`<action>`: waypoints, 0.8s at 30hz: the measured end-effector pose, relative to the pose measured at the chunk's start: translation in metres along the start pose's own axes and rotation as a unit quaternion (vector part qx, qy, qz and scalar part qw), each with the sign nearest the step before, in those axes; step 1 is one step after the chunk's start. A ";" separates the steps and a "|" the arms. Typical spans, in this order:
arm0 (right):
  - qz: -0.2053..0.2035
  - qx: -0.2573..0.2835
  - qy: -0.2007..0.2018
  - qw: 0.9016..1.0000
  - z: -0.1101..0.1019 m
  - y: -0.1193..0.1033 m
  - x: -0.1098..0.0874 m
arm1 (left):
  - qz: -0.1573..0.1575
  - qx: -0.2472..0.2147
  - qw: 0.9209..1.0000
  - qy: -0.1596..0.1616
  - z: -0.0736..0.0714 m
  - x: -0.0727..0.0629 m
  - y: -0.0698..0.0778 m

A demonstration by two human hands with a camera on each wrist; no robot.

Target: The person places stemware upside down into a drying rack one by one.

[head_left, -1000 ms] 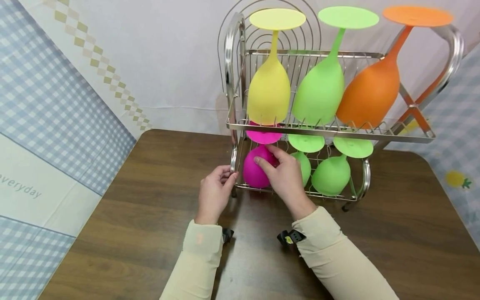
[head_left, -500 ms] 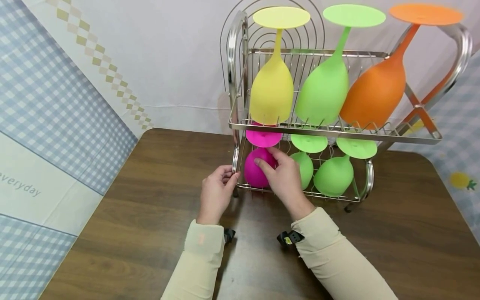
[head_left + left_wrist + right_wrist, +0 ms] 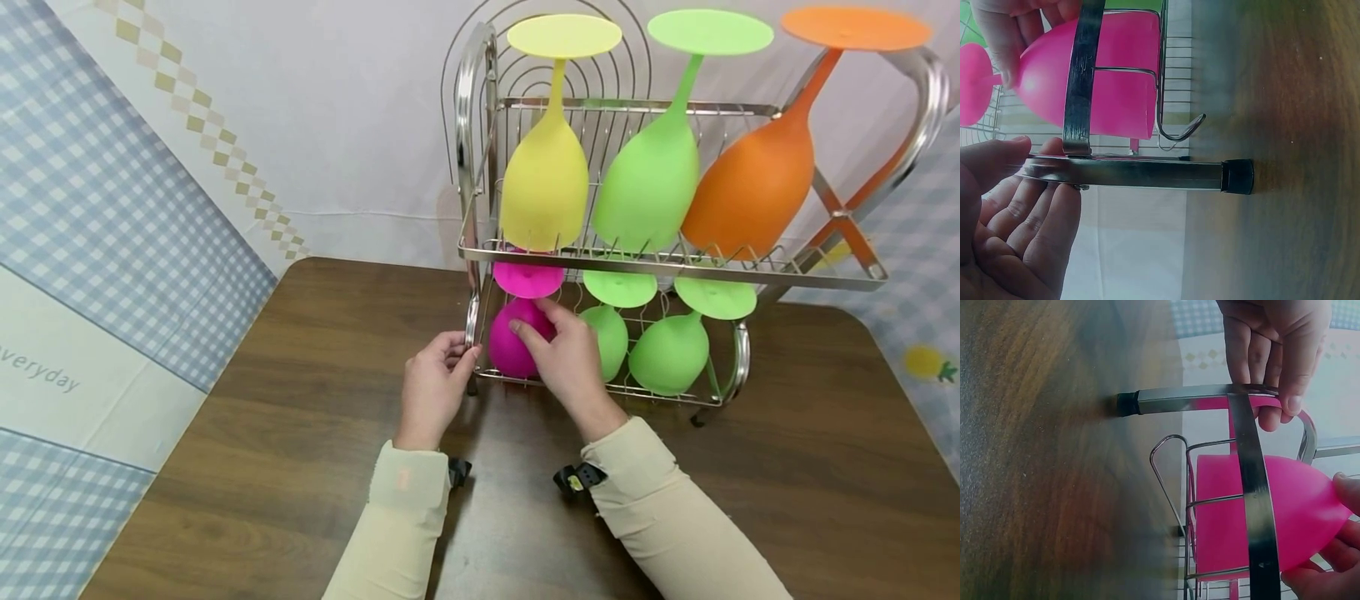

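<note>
My right hand [image 3: 573, 362] holds a pink plastic goblet [image 3: 510, 354] by its bowl near the stem, thumb in front. Upside down, the goblet stands at the left of the lower tier of a metal two-tier rack [image 3: 525, 256]. Its rim is low in the wire shelf, behind the flat front bar in the left wrist view. My left hand [image 3: 435, 387] pinches the rack's front left tube [image 3: 1147, 173] between thumb and fingers. To the right of my right hand, two green goblets [image 3: 670, 354] also stand inverted, one partly hidden by that hand.
On the upper tier stand inverted yellow [image 3: 545, 192], green [image 3: 647, 183] and orange [image 3: 753, 183] goblets, their feet high above the hands. The upper shelf overhangs the lower one. A brown wooden table [image 3: 300, 400] carries the rack, with a pale cloth backdrop [image 3: 360, 125] behind.
The pink goblet's foot shows slightly lower under the upper shelf, and my right hand has moved down a little with it. My left hand keeps its grip on the tube. The head view shifted slightly.
</note>
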State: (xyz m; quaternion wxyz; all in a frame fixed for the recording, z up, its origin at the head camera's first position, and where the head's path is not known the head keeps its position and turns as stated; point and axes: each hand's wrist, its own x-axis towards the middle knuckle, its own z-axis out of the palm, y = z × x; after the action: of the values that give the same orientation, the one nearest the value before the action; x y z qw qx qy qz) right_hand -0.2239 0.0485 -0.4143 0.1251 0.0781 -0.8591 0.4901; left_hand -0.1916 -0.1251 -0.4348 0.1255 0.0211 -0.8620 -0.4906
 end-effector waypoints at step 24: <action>-0.024 0.030 -0.038 0.999 -0.021 -0.010 -0.029 | 0.028 -0.005 1.000 -0.007 -0.015 -0.002 -0.004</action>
State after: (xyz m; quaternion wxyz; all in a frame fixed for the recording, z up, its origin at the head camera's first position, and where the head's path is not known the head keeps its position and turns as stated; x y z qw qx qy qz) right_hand -0.1906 0.0615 -0.4045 0.1017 0.1209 -0.8458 0.5095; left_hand -0.1868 -0.1401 -0.4313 0.1329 -0.0073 -0.8609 -0.4910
